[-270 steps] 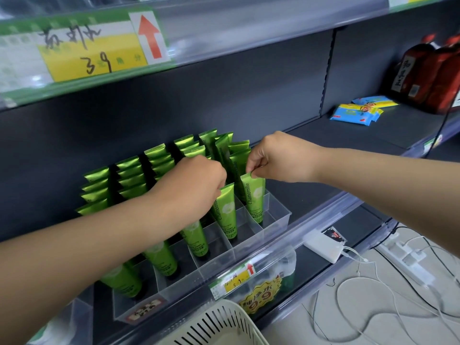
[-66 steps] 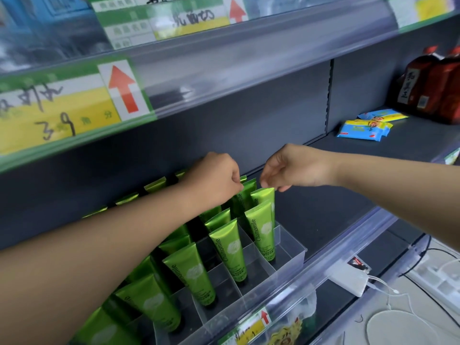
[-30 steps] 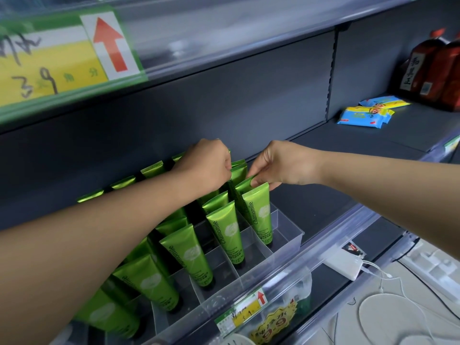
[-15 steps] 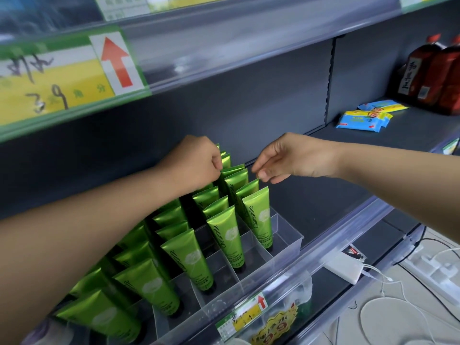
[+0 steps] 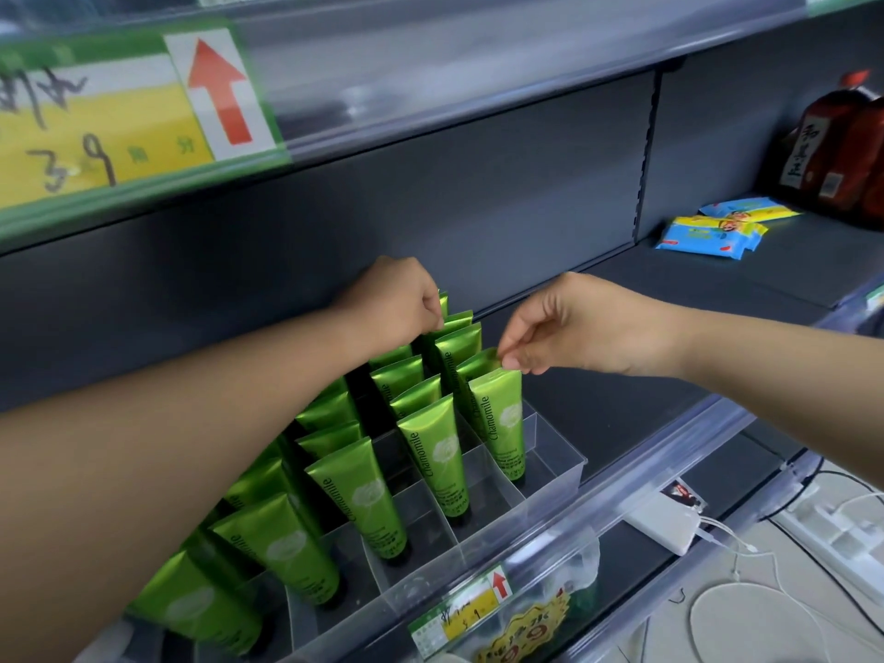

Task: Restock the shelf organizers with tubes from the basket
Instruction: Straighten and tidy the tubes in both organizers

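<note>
The tubes [image 5: 433, 452] are green and stand upright in rows inside a clear divided organizer [image 5: 550, 464] on the dark shelf [image 5: 602, 399]. All lanes in view are stocked.

The right hand [image 5: 574, 327] is closed to a thumb-and-forefinger pinch on the crimped top of the front tubes [image 5: 500, 423] in the right-hand lane. Whether it has the first tube or the one behind it cannot be told.

The left hand [image 5: 397, 299] is at the tube tops further back, fingers curled. Whether it has hold of one is hidden.

A price label [image 5: 469, 610] sits on the rail just below the organizer, and a larger one [image 5: 119, 126] on the shelf above. A white power pack [image 5: 665, 523] with its cable [image 5: 746, 547] lies lower right. Blue packets [image 5: 708, 232] and red bottles [image 5: 842, 155] are well apart, in the next bay to the right.
</note>
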Tool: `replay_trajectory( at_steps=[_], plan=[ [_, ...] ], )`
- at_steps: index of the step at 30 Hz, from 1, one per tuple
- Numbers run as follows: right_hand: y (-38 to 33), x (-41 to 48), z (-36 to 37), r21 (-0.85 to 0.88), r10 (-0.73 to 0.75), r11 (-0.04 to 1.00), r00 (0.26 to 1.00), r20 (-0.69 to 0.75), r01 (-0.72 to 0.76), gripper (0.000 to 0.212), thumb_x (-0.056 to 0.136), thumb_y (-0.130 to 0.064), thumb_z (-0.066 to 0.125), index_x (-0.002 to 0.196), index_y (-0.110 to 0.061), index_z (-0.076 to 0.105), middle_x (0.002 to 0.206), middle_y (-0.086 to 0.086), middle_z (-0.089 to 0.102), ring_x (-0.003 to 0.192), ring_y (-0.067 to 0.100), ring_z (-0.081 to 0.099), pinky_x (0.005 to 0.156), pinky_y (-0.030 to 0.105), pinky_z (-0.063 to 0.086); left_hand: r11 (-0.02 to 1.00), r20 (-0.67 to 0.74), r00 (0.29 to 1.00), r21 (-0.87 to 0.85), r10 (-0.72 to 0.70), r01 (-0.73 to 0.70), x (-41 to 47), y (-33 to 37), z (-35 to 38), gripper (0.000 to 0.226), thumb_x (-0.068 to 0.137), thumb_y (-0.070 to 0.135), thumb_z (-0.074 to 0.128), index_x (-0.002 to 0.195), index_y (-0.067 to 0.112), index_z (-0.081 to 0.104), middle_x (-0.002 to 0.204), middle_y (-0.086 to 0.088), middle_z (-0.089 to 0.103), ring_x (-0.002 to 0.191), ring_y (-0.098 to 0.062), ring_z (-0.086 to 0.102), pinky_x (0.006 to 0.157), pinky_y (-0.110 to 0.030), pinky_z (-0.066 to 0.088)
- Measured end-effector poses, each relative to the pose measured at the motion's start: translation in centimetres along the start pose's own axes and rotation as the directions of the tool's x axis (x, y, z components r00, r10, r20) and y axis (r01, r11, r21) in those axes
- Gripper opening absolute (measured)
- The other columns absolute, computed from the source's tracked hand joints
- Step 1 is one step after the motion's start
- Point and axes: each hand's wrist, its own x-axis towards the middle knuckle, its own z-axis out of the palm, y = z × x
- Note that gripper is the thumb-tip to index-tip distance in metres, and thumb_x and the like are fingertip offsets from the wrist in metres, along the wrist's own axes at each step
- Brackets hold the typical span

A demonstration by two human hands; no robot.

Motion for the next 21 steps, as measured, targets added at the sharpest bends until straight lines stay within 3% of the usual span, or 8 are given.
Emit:
replay_trajectory(
  at_steps=[10,16,21],
  plan=[
    [0.20,0.12,0.54,0.051,0.025,0.998,0.999,0.030,-0.027,0.009,0.079,-0.016,0.073,0.076,-0.024,0.074,0.071,-0.008,0.073,0.065,0.005,0.069,0.061,0.009,0.049,0.999,-0.035,0.999,0.008,-0.038,0.038,0.56,-0.64,0.65,0.012,0.081,0.009,0.065,0.074,0.012,0.075,0.054,0.016,0.056,0.064,-0.006,0.058,0.066,-0.018,0.043],
    [0.04,0.06,0.56,0.045,0.037,0.998,0.999,0.032,-0.039,0.010,0.080,-0.018,0.072,0.075,-0.027,0.072,0.068,-0.012,0.071,0.063,0.001,0.068,0.059,0.007,0.046,1.000,-0.017,1.000,0.013,-0.021,0.021,0.59,-0.70,0.57,0.014,0.082,0.007,0.064,0.076,0.012,0.076,0.058,0.013,0.058,0.072,-0.010,0.062,0.071,-0.019,0.046],
    [0.03,0.01,0.49,-0.009,0.034,0.999,0.999,0.039,-0.034,0.007,0.079,-0.021,0.073,0.077,-0.028,0.073,0.065,-0.015,0.069,0.061,-0.003,0.065,0.060,0.006,0.047,1.000,-0.016,1.000,0.022,-0.007,0.008,0.50,-0.57,0.61,0.009,0.080,0.010,0.066,0.078,0.009,0.075,0.078,-0.004,0.073,0.082,-0.019,0.067,0.079,-0.027,0.052]
  ],
)
